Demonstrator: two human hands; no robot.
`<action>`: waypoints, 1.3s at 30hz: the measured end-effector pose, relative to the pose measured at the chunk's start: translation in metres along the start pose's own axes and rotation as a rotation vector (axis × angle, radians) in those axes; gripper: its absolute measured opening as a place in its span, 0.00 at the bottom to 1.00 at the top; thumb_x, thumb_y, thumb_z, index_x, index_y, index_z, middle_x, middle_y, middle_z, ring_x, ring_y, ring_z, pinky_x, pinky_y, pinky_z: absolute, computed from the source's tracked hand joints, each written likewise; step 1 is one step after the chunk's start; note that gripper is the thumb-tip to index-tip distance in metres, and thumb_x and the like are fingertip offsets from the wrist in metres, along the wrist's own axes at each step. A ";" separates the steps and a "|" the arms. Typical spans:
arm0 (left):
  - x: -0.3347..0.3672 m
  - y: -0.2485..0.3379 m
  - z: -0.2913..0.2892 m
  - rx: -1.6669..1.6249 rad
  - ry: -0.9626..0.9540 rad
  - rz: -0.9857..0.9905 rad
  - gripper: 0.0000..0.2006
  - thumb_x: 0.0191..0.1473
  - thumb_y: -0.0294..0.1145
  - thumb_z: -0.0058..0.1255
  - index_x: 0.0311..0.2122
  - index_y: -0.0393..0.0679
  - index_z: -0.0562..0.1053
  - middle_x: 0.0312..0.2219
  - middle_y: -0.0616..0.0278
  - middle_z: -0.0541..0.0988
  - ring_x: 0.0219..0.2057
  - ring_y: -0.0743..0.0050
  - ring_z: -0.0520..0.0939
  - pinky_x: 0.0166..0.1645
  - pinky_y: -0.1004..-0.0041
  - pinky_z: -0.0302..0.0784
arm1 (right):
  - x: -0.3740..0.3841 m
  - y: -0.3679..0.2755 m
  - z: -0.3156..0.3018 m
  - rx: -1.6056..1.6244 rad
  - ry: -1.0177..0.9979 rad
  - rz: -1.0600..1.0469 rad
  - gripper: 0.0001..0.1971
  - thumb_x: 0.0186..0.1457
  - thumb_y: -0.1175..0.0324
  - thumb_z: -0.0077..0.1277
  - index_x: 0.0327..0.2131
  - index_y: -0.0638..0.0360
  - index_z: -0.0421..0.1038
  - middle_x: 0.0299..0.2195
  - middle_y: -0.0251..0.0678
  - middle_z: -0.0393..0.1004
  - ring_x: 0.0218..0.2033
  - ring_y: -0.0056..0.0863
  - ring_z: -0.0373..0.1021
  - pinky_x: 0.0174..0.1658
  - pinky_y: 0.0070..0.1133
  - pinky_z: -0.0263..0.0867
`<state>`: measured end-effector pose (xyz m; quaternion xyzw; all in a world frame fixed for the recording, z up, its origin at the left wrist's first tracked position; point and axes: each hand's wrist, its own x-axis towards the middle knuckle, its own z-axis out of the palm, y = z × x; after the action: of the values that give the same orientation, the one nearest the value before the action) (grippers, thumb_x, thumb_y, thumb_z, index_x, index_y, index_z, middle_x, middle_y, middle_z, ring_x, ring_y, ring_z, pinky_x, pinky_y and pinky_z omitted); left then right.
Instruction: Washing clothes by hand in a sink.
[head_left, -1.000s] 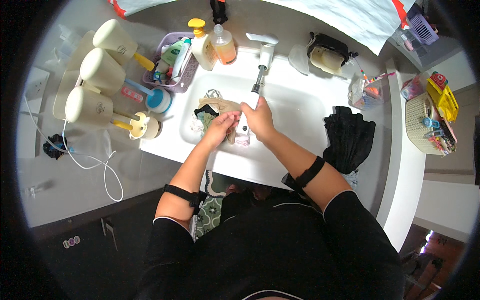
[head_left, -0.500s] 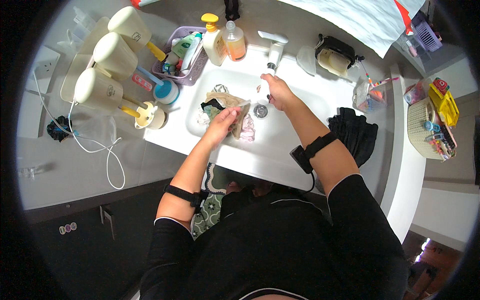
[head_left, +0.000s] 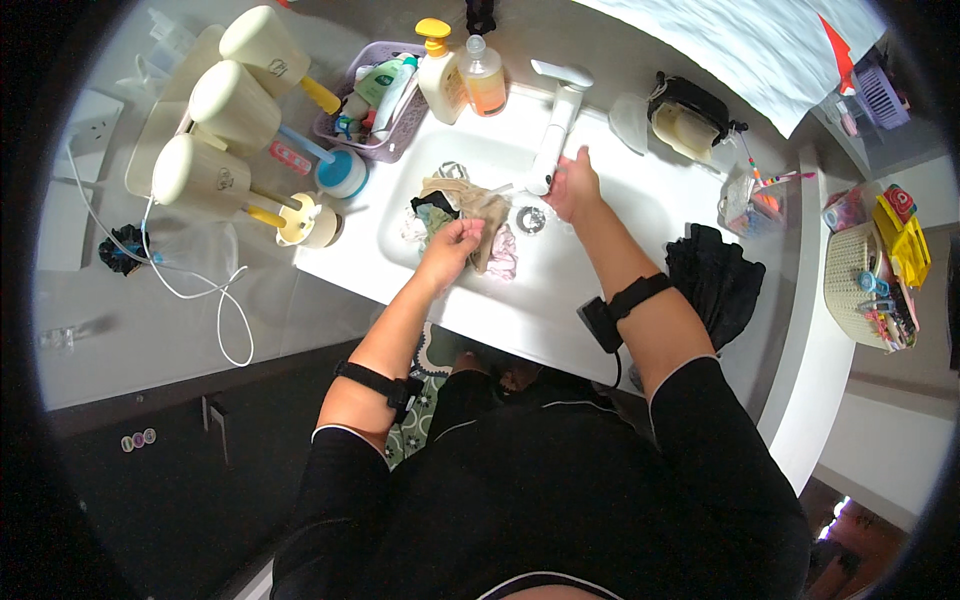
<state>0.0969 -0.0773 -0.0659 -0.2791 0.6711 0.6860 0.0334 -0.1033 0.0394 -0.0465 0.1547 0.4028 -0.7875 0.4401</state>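
Observation:
In the white sink lies a small heap of clothes: a beige cloth (head_left: pixel 489 218), a green and black piece (head_left: pixel 436 206), and a pale pink piece (head_left: pixel 503 254). My left hand (head_left: pixel 450 252) is closed, its fingertips pinching the near edge of the beige cloth. The white faucet (head_left: pixel 562 125) stands at the back of the sink, its spout pointing toward me. Just right of the spout's end is my right hand (head_left: pixel 574 190), fingers apart and holding nothing. A round metal drain (head_left: pixel 531 220) shows between my hands.
A lilac basket (head_left: pixel 398 145) of toiletries, a pump bottle (head_left: pixel 441 85) and an orange-bottomed bottle (head_left: pixel 484 85) stand back left. Cream cups (head_left: pixel 205 178) hang on the left wall. Folded black cloth (head_left: pixel 715 285) lies on the right rim, near a clear brush holder (head_left: pixel 750 205).
My right hand has let go of the pull-out spout, which now sits joined to the faucet body; its hose showed before. My left hand stays at the beige cloth. The view has shifted slightly.

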 end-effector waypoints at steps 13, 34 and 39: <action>0.036 0.023 -0.003 -0.532 0.197 -0.212 0.17 0.57 0.47 0.32 0.44 0.49 0.65 0.34 0.67 0.73 0.34 0.76 0.71 0.43 0.72 0.65 | 0.043 0.095 0.025 0.265 -0.280 0.113 0.18 0.50 0.54 0.49 0.29 0.62 0.65 0.29 0.36 0.68 0.34 0.28 0.66 0.40 0.21 0.65; 0.128 0.032 0.035 0.685 0.207 -0.063 0.17 0.54 0.38 0.33 0.34 0.35 0.70 0.29 0.54 0.75 0.31 0.62 0.76 0.35 0.66 0.70 | 0.036 0.129 0.019 -0.691 0.279 -0.760 0.17 0.45 0.60 0.51 0.34 0.62 0.61 0.36 0.39 0.65 0.38 0.28 0.63 0.43 0.21 0.60; 0.136 0.003 0.042 0.743 0.068 0.161 0.16 0.48 0.36 0.41 0.38 0.36 0.70 0.33 0.49 0.74 0.35 0.59 0.75 0.38 0.66 0.70 | 0.094 0.121 -0.010 -0.440 -0.088 -0.222 0.21 0.38 0.63 0.54 0.36 0.65 0.64 0.35 0.45 0.68 0.35 0.37 0.67 0.43 0.31 0.62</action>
<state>-0.0330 -0.0832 -0.1242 -0.2168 0.8945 0.3869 0.0560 -0.0590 -0.0407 -0.1692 -0.0244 0.5596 -0.7303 0.3909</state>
